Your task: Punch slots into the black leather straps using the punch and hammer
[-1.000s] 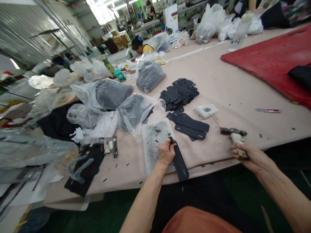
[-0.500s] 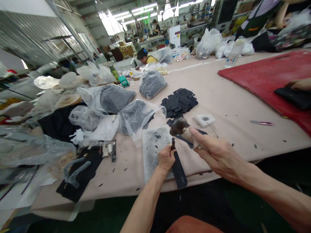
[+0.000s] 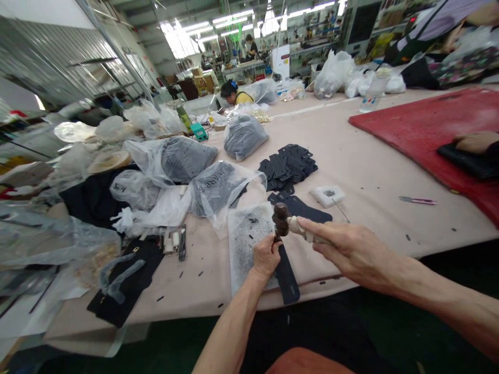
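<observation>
My left hand [image 3: 267, 255] is closed round an upright metal punch [image 3: 277, 237], most of it hidden by the fingers and the hammer head. Under it a dark strap-like piece [image 3: 287, 280] lies on the right edge of a speckled white board [image 3: 245, 259]. My right hand [image 3: 346, 246] grips a hammer [image 3: 281, 221] by its pale wrapped handle. The hammer's brown head is at the top of the punch. Small black offcuts [image 3: 252, 221] are scattered on the board. Just beyond it lie more flat dark pieces [image 3: 306, 209].
A heap of dark pieces [image 3: 290, 165] lies farther back. A white block [image 3: 327, 195] with a thin rod is to the right, then a pink-handled tool [image 3: 418, 200] and a red board [image 3: 429, 124], where another person's hand [image 3: 476, 142] rests. Plastic bags [image 3: 218, 189] crowd the left.
The hammer has come down and left from its raised, blurred position onto the punch top. My left hand stays in place. The other person's hand on the red board has shifted slightly left.
</observation>
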`<action>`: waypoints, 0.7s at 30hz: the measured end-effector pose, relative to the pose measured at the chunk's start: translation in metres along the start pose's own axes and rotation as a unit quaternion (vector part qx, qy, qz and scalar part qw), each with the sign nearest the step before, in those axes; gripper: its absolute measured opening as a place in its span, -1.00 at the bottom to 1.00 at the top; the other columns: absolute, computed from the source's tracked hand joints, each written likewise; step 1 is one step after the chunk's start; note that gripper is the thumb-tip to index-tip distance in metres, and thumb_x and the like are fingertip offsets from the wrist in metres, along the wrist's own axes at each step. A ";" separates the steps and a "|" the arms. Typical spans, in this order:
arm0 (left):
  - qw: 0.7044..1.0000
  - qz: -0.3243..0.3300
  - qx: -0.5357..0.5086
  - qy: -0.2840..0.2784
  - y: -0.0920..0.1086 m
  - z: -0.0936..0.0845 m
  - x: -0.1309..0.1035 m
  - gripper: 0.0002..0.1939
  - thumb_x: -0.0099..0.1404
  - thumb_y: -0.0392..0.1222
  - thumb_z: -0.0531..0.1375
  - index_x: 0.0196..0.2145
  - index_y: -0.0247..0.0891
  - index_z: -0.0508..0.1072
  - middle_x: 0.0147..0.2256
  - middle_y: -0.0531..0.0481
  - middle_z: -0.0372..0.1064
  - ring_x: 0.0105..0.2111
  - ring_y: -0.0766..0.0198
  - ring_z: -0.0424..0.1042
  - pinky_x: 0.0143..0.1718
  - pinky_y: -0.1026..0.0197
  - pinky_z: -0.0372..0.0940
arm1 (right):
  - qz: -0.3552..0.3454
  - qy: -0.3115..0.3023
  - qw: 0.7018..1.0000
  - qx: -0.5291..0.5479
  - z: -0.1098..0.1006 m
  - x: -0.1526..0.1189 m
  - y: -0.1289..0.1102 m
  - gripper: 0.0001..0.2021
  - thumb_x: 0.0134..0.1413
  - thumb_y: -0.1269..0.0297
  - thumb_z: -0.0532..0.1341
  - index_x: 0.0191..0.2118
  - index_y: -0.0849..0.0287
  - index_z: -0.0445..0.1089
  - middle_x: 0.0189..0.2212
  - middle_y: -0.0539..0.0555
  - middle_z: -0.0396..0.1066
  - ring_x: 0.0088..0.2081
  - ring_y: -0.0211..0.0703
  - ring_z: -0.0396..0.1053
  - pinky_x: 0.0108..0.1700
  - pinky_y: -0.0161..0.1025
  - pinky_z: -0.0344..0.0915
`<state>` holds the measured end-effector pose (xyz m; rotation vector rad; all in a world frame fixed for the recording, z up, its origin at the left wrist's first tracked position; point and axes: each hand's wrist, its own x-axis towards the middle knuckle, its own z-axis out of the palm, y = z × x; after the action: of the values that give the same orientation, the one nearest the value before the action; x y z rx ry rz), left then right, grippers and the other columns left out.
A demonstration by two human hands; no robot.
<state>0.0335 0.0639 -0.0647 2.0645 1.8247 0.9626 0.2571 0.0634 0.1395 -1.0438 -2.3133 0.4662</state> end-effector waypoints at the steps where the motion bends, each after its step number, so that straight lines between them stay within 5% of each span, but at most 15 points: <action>1: 1.000 -0.004 0.000 -0.001 0.000 0.000 0.000 -0.89 0.26 -0.30 0.16 -0.31 -0.20 0.49 -0.41 -0.03 0.51 -0.38 0.20 0.50 -0.35 0.25 0.28 | -0.003 0.005 1.000 -0.003 -0.010 0.003 -0.003 -0.50 0.18 0.38 0.13 0.25 0.03 0.25 -0.23 0.05 0.53 -0.33 -0.16 0.49 -0.31 -0.28 0.44; 4: 1.000 -0.008 -0.004 -0.001 -0.002 0.001 0.000 -0.89 0.26 -0.28 0.16 -0.29 -0.19 0.50 -0.41 -0.04 0.51 -0.37 0.18 0.51 -0.34 0.25 0.29 | -0.005 0.161 0.987 0.001 -0.037 0.015 -0.020 -0.39 0.21 0.33 0.16 0.34 -0.08 0.06 -0.05 0.02 0.48 -0.18 -0.09 0.49 -0.23 -0.24 0.46; 6: 1.000 -0.007 -0.005 -0.004 -0.003 0.002 -0.001 -0.89 0.26 -0.27 0.17 -0.27 -0.19 0.50 -0.40 -0.04 0.51 -0.35 0.17 0.51 -0.33 0.24 0.29 | 0.009 0.271 0.963 -0.003 -0.039 0.017 -0.028 -0.29 0.20 0.31 0.18 0.39 -0.14 -0.10 -0.02 0.01 0.46 -0.15 -0.05 0.48 -0.22 -0.23 0.46; 7: 1.000 -0.009 -0.004 -0.006 -0.003 0.002 -0.001 -0.89 0.26 -0.27 0.17 -0.27 -0.19 0.50 -0.41 -0.04 0.51 -0.35 0.17 0.51 -0.33 0.24 0.29 | -0.002 0.278 0.960 -0.009 -0.034 0.015 -0.029 -0.27 0.21 0.31 0.17 0.40 -0.13 -0.16 -0.07 0.03 0.48 -0.20 -0.05 0.48 -0.26 -0.24 0.45; 10: 1.000 -0.017 0.004 -0.012 -0.004 0.002 -0.002 -0.89 0.27 -0.26 0.15 -0.30 -0.19 0.50 -0.43 -0.03 0.49 -0.38 0.18 0.50 -0.34 0.24 0.29 | -0.051 0.110 0.992 -0.035 -0.005 0.004 -0.016 -0.34 0.23 0.37 0.07 0.40 -0.01 -0.10 -0.35 0.05 0.50 -0.46 -0.16 0.43 -0.44 -0.32 0.37; 13: 1.000 -0.014 0.007 -0.014 -0.003 0.001 -0.001 -0.89 0.28 -0.27 0.15 -0.30 -0.18 0.49 -0.44 -0.01 0.48 -0.39 0.20 0.49 -0.35 0.24 0.29 | 0.011 -0.043 0.997 -0.059 0.011 -0.010 0.009 -0.43 0.22 0.35 0.05 0.34 0.06 0.09 -0.40 0.08 0.48 -0.46 -0.17 0.42 -0.40 -0.32 0.34; 17: 1.000 -0.005 -0.005 -0.002 -0.001 -0.001 0.001 -0.87 0.27 -0.29 0.16 -0.27 -0.18 0.50 -0.44 0.00 0.48 -0.39 0.21 0.50 -0.35 0.25 0.31 | 0.169 -0.029 0.985 0.019 0.012 -0.037 0.045 -0.46 0.19 0.23 0.09 0.29 0.03 0.20 -0.39 0.05 0.48 -0.44 -0.16 0.41 -0.40 -0.30 0.31; 21: 1.000 -0.004 -0.024 -0.002 -0.002 -0.001 0.001 -0.87 0.26 -0.30 0.17 -0.27 -0.18 0.50 -0.41 -0.02 0.50 -0.36 0.20 0.51 -0.31 0.25 0.33 | 0.425 0.078 0.875 0.218 0.032 -0.081 0.092 -0.31 0.06 0.05 0.20 0.31 0.12 0.16 -0.61 -0.08 0.29 -0.70 -0.31 0.15 -0.66 -0.36 0.09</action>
<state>0.0316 0.0648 -0.0648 2.0284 1.7883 0.9883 0.3344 0.0574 0.0394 -1.7320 -1.3907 1.1235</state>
